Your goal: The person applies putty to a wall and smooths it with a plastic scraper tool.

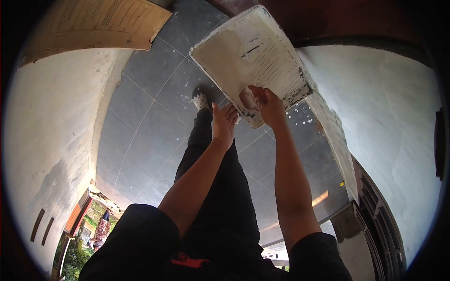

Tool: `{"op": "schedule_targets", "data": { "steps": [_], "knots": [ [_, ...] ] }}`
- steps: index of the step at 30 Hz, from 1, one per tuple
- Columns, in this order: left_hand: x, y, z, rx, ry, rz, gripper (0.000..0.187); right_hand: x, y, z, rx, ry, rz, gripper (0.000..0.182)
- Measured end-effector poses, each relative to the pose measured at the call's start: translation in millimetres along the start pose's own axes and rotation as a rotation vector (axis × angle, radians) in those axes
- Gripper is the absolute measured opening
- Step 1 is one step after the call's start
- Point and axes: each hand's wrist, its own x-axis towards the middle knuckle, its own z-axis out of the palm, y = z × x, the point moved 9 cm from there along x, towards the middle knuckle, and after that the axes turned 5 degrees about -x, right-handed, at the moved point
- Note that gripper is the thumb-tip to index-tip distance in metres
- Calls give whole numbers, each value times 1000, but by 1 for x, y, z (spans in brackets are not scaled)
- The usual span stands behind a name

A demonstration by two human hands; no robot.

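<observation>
Right hand (271, 107) closed, thumb and fingers together on one small pinkish thing (248, 99) smeared with white, I have it over the near end of one tray (225, 51). Left hand (224, 125) is apart from it, open with its fingers spread, just beside the tray's near corner; I can't tell if it touches. That one tray sits ahead of me, near the base of the right-hand wall (384, 93). Whitish stuff coats its inside, with a row of dark slanting lines on one half. Under it spreads the grey tiled floor (136, 103), dotted with white spots. I see one spotted sock (200, 100) on a foot, one printed piece of cardboard (93, 23) at the upper left, two walls counting the left-hand wall (56, 107), and one other person (102, 228), far off at the lower left.
</observation>
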Motion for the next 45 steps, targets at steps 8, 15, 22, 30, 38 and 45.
{"op": "schedule_targets", "data": {
  "steps": [8, 15, 22, 30, 38, 45],
  "knots": [
    [0, 1, 1, -3, -8, 6, 101, 4, 0, 12, -156, -133, 137, 23],
    [-1, 1, 1, 6, -15, 16, 101, 14, 3, 22, -62, -216, 134, 30],
    [0, 3, 3, 7, -50, -5, 100, 23, -17, 20, 135, -311, 46, 35],
    [0, 5, 0, 32, -85, -6, 102, 35, 22, 31, 592, -395, 155, 43],
    [-32, 24, -34, 174, 50, 38, 93, -40, -5, -28, 1047, -264, 412, 49],
    [-95, 74, -3, 293, -75, 156, 90, -112, -68, -88, 1222, -172, 154, 50]
  ]
}}
